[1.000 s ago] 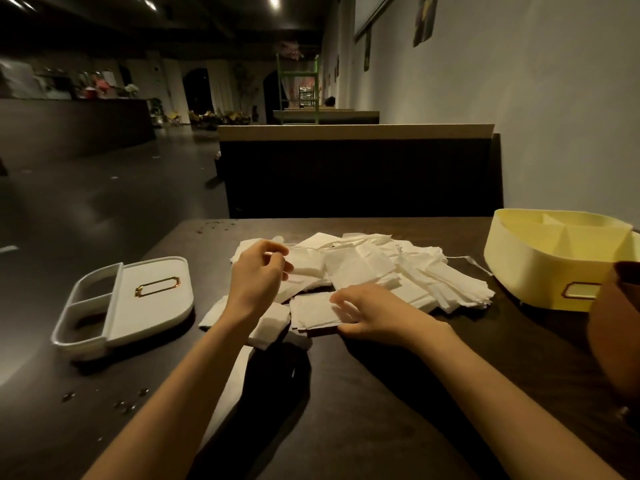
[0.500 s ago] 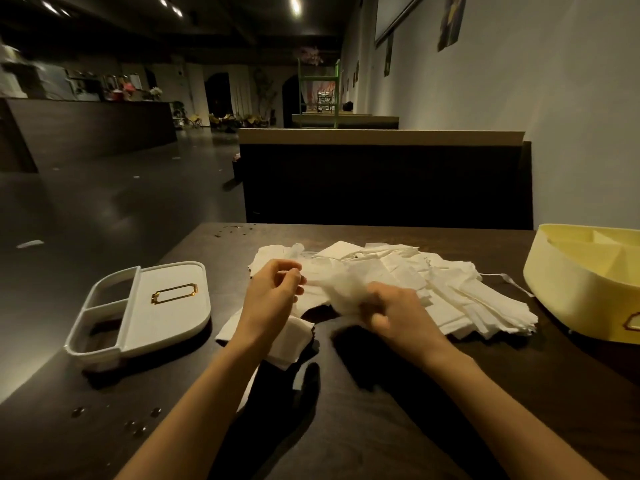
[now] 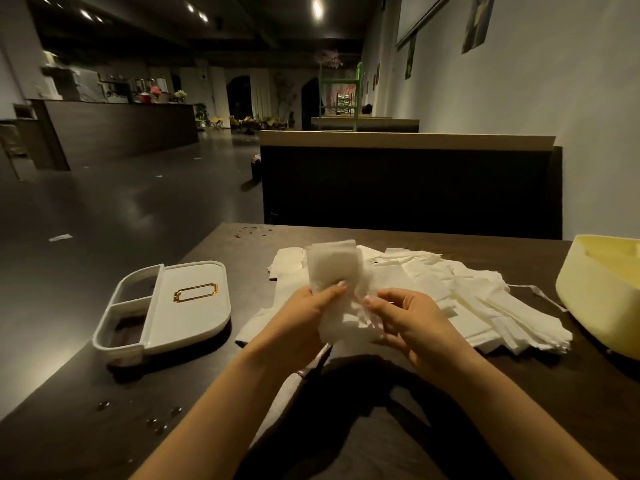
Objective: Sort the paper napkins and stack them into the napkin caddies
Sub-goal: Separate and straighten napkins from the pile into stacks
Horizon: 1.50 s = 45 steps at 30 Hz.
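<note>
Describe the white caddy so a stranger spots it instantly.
Start at the dark table. Left of the napkin pile lies the white caddy, near the edge. The other caddy at right is yellow; this one is white with a gold frame.

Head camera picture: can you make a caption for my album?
Sorting time: left hand and right hand hold up one napkin by the napkin pile, between a white caddy and a yellow caddy.

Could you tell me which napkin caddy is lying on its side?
The white plastic caddy on the left: its gold-framed face points up and its compartments open sideways. The pale yellow plastic caddy on the right stands upright.
</note>
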Tool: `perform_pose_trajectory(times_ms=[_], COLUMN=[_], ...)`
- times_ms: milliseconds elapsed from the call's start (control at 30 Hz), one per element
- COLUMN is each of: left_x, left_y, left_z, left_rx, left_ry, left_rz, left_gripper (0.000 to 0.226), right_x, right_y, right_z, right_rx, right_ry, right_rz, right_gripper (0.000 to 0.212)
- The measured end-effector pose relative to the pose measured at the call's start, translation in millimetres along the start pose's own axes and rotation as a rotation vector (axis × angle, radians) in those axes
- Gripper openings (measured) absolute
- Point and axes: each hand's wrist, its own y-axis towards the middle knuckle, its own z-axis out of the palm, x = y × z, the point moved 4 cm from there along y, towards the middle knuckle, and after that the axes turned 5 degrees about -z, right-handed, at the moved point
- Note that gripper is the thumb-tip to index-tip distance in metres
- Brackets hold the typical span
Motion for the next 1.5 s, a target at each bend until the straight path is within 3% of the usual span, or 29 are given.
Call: perform_pose_trajectory(times_ms=[67,167,367,600,800,867,1033,1133,1200,1300,1367,1500], left_x=[-11,-31,-39,-40,-43,-46,-54,-48,-41,-33,-29,-21], left_y=[2,-3,-9,-8,-15,-17,-23,-22,-19,-15,-13,-10], left_z=[-15,-36,-57,-55,-51,-53,-63,-62,-57,-48,-43,-44], left_rx=[-0.113,-0.212,-0.318,-0.320,-0.330,-0.320,-0.301,-0.321,-0.324,-0.288,-0.261,-0.319], left_ry=[-0.058,-0.174,-0.248,-0.265,-0.253,-0.253,-0.463,-0.436,-0.378,-0.295,-0.263,-0.219], left_rz=[0.081,0.191,0.219,0.208,0.222,0.244,0.353,0.289,0.218,0.137,0.098,0.010], left_gripper=[0.018,0.020,0.015,0.014,0.012,0.014,0.018,0.014,0.015,0.016,0.018,0.015], right_x=[3,5,-14,-17,-11,-5,-1,-10,-13,-16,-17,-5], right_y=[4,3,3,5,2,6,27,29,30,35,34,31], right_z=[-3,17,76,97,95,81,25,6,3,3,3,-5], right_rx=[-0.053,0.068,0.392,0.367,0.252,0.178,0.012,-0.015,-0.062,-0.067,-0.062,-0.096], right_ry=[-0.432,-0.904,-1.288,-1.544,-1.485,-1.316,-0.589,-0.266,-0.119,-0.337,-0.444,-0.144], right_rz=[-0.144,-0.344,-0.587,-0.756,-0.735,-0.636,-0.124,0.190,0.286,0.239,0.173,0.106], right_gripper=[0.028,0.036,0.046,0.024,0.021,0.016,0.016,0.011,0.015,0.034,0.025,0.019])
